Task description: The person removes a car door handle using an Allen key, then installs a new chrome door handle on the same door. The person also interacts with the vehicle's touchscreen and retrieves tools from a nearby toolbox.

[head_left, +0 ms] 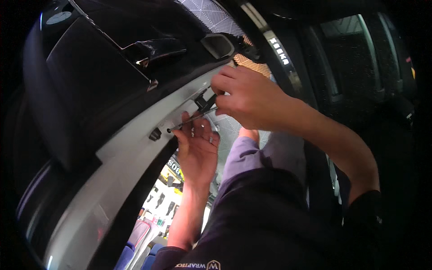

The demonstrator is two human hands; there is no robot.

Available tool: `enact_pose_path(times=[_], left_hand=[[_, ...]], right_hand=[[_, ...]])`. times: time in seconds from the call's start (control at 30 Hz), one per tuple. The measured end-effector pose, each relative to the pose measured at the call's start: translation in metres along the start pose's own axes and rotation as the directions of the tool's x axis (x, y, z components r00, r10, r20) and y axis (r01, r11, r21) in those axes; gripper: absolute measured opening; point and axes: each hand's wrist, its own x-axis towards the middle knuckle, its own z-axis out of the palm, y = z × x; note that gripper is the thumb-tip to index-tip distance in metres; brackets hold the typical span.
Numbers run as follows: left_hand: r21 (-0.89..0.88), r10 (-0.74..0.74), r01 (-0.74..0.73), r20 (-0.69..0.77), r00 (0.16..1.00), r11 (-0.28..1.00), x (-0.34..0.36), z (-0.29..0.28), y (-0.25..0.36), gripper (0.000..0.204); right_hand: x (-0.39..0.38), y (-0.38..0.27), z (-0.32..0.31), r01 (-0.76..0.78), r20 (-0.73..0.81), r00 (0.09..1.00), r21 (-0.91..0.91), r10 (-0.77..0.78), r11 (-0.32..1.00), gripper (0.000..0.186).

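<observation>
Along the pale edge of an open car door, both my hands are at work beside a black latch piece. My right hand is closed, its fingers pinched around the near end of a thin dark rod. That rod slants down-left toward a small round hole in the door edge; I cannot tell whether its tip is inside. My left hand is palm up below the rod, fingers apart, with thumb and fingertips close to the rod's far end. A black rubber stopper sits just left of the hole.
The dark door panel with its glossy handle fills the upper left. A lit sill strip and the car's dark body are at the right. Patterned floor tiles show beyond. Below the door, shelves with hanging goods appear.
</observation>
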Motion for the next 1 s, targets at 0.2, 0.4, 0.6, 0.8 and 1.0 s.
enact_pose_path(times=[0.2, 0.4, 0.6, 0.8, 1.0], left_hand=[[0.061, 0.068, -0.055, -0.243, 0.968, 0.997, 0.004, 0.009, -0.003, 0.032], [0.017, 0.128, -0.127, -0.252, 0.959, 0.992, 0.012, 0.004, -0.002, 0.02], [0.039, 0.125, -0.119, -0.229, 0.965, 0.992, 0.013, 0.002, 0.003, 0.017], [-0.033, 0.094, -0.102, -0.194, 0.977, 0.994, 0.009, -0.003, 0.007, 0.017], [-0.026, 0.069, -0.076, -0.211, 0.975, 0.997, 0.008, -0.001, 0.006, 0.022]], right_hand=[[-0.006, 0.015, 0.017, 0.222, -0.236, 0.95, 0.045, -0.205, 0.974, 0.027], [-0.02, 0.025, 0.021, 0.055, -0.294, 0.956, 0.174, -0.001, 0.983, 0.039], [-0.019, 0.002, 0.003, -0.459, -0.046, 0.852, 0.415, 0.522, 0.786, 0.043], [-0.003, 0.001, -0.011, -0.775, 0.507, 0.597, 0.565, 0.621, 0.283, 0.033], [-0.005, -0.002, 0.002, -0.301, 0.053, 0.948, 0.47, 0.314, 0.83, 0.017]])
